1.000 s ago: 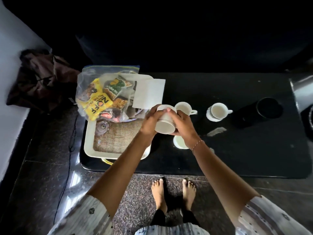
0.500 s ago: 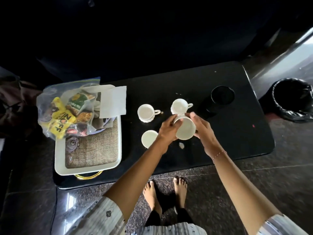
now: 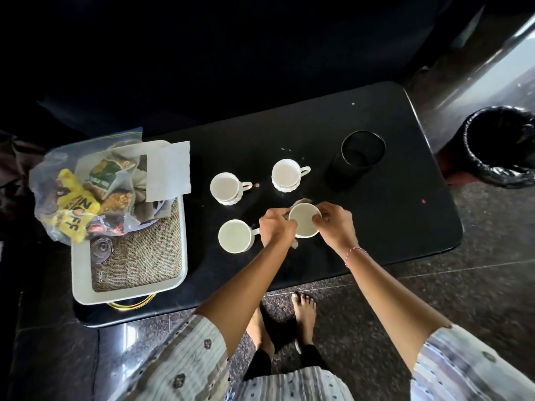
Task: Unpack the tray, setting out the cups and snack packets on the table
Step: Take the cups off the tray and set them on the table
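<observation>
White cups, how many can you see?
4. Two stand at the back of the table: back left cup, back right cup. The front left cup stands near the tray. Both hands hold the fourth cup.

Four white cups upright on black table [image 3: 376,241]: two rear [image 3: 226,188] [image 3: 286,175], one front-left [image 3: 235,236], one held [image 3: 304,221]. Snack packets [image 3: 84,192] bagged on white tray [image 3: 84,287], left.

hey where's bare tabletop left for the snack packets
Free: the black tabletop right of both hands, below the black cylindrical holder; also the strip behind the two far white cups. Crowded: between the white tray and the cup held.
</observation>
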{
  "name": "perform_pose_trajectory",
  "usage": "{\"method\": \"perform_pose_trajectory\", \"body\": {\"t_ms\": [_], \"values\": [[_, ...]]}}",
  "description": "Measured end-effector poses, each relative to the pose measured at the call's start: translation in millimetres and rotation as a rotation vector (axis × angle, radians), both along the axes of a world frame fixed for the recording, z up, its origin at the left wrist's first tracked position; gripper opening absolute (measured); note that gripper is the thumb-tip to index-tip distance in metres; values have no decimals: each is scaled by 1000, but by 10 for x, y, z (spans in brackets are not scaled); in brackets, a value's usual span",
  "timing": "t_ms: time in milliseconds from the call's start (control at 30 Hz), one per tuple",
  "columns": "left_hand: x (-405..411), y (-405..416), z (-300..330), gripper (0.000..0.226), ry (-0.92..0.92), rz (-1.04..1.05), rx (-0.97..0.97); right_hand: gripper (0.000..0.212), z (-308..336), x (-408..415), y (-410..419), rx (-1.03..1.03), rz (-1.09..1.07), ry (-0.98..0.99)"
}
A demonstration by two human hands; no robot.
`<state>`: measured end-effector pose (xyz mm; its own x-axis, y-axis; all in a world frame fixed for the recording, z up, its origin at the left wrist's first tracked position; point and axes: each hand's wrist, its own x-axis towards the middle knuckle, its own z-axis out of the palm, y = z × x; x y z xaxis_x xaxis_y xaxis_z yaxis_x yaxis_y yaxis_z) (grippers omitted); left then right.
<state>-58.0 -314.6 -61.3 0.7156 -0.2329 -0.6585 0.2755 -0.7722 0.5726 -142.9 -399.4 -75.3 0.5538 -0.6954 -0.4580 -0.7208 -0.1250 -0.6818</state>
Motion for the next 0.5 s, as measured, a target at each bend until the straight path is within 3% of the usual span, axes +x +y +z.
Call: {"method": "perform_pose_trajectory", "body": {"t_ms": [400, 500], "values": [[61, 8, -66, 30, -16, -16, 28, 26, -66, 88, -52, -33, 58, -22], [54, 34, 26, 32, -42, -127, 87, 27, -2, 71, -27, -176, 175, 11]]}}
